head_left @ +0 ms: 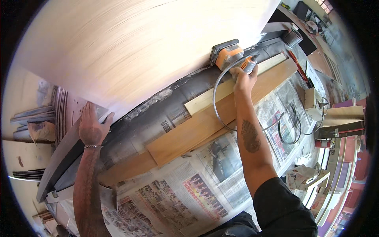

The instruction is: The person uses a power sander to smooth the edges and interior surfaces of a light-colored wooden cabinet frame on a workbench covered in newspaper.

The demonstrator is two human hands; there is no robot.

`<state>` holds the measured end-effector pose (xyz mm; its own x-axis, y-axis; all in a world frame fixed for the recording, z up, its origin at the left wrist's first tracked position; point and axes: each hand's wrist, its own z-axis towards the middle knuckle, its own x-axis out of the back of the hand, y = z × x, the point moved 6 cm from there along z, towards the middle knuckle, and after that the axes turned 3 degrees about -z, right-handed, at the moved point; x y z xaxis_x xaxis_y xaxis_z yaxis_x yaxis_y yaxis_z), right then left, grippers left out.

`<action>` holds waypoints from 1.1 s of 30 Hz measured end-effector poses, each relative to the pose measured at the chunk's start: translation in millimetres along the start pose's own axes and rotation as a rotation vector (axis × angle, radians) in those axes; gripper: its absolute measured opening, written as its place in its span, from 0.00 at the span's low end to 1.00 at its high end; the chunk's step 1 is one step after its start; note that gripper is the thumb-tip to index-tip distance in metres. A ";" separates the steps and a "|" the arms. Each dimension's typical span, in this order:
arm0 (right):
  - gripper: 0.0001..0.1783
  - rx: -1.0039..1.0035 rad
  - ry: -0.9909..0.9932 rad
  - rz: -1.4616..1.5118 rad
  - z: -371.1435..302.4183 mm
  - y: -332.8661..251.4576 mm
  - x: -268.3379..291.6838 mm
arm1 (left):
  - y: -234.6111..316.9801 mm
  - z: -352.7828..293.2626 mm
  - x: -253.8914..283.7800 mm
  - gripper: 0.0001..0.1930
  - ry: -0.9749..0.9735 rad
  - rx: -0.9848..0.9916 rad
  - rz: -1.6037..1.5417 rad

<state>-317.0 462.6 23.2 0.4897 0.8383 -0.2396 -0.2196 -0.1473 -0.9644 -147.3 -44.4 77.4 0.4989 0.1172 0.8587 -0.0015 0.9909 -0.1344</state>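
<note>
Right hand (244,81) was wrapped around the orange-grey sander (229,56), which sat at the lower edge of the pale panel (150,47). Left hand (92,127) had fingers extended, thumb spread, at the panel's lower-left corner. Planks (189,132) lay over newspaper (173,205).

From my station I'm counting one left hand (93,126), one right hand (244,81)—two in all! I get one orange sander (227,53), one large pale panel (130,47), one pale strip (207,101), at least two brown boards (189,136)—plus one silvery can (292,37), one off-white box (312,103).
</note>
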 end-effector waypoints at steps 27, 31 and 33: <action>0.35 0.061 -0.189 -0.112 -292.0 -5.8 -136.2 | 6.3 2.6 5.1 0.41 -0.011 -0.011 -0.103; 0.36 0.298 -0.159 -0.107 -307.4 -85.4 -164.0 | -1.6 -1.8 9.1 0.40 -0.033 -0.009 -0.106; 0.37 0.500 -0.134 -0.201 -296.4 -120.4 -168.7 | 4.3 1.8 11.2 0.42 -0.046 -0.006 -0.123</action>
<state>-123.1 183.3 146.5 0.4583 0.8887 -0.0085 -0.5226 0.2617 -0.8114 -143.3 -38.7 87.2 0.4548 -0.0024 0.8906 0.0624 0.9976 -0.0292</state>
